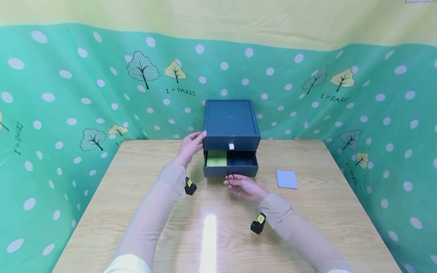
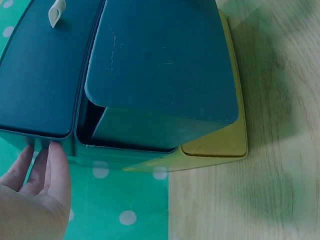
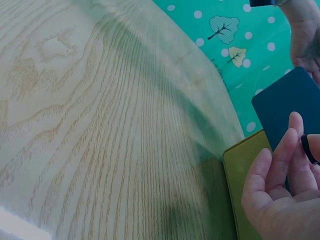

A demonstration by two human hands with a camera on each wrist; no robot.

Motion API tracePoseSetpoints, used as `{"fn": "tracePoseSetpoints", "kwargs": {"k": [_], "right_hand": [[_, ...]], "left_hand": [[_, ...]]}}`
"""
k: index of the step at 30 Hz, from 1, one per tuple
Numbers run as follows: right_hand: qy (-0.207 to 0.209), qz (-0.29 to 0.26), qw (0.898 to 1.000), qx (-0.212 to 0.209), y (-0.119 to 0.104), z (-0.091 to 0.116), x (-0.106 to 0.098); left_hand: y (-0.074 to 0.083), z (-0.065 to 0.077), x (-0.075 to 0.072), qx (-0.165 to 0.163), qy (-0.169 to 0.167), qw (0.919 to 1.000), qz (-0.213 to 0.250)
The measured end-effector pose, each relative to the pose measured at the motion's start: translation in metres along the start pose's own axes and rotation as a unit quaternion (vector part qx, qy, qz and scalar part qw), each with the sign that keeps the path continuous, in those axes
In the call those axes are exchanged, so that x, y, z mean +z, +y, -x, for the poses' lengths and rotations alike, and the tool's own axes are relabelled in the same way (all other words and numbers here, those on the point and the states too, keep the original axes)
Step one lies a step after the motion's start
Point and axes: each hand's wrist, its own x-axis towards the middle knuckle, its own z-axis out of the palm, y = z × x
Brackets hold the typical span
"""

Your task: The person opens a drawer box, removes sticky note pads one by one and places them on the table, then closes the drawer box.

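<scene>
A dark blue drawer unit [image 1: 232, 117] stands at the back of the table. Its upper drawer, with a white pull tab [image 1: 231, 146], is closed. The drawer below [image 1: 213, 172] is pulled out and holds a flat yellow-green piece [image 1: 216, 158]. Nearly straight fingers of my left hand [image 1: 192, 147] rest against the unit's left side. My right hand [image 1: 246, 187], just in front of the pulled-out drawer, pinches a thin black loop [image 3: 307, 149] between thumb and fingers. I cannot tell whether the loop is fixed to the drawer front.
A flat pale blue square [image 1: 286, 179] lies on the wooden table [image 1: 164, 235], right of the unit. Below the pulled-out drawer, the left wrist view shows a yellow bottom section [image 2: 220, 142]. A green dotted curtain [image 1: 273, 87] hangs behind and along both sides.
</scene>
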Motion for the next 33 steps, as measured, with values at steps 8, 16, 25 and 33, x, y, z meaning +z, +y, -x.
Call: {"fn": "tracePoseSetpoints", "kwargs": {"k": [8, 16, 25, 33], "right_hand": [[0.012, -0.003, 1.0, 0.002, 0.0, 0.002, 0.001], [0.011, -0.002, 1.0, 0.008, 0.001, 0.003, 0.002], [0.009, 0.004, 1.0, 0.011, 0.003, 0.008, 0.003], [0.005, 0.007, 1.0, 0.019, 0.002, 0.013, 0.004]], "left_hand": [[0.0, -0.002, 0.001, 0.007, 0.003, 1.0, 0.0], [-0.001, -0.001, 0.001, 0.004, 0.003, 1.0, 0.002], [-0.001, -0.002, 0.0, 0.002, 0.006, 0.9999, 0.009], [0.0, -0.001, 0.001, 0.0, 0.004, 1.0, 0.004]]}}
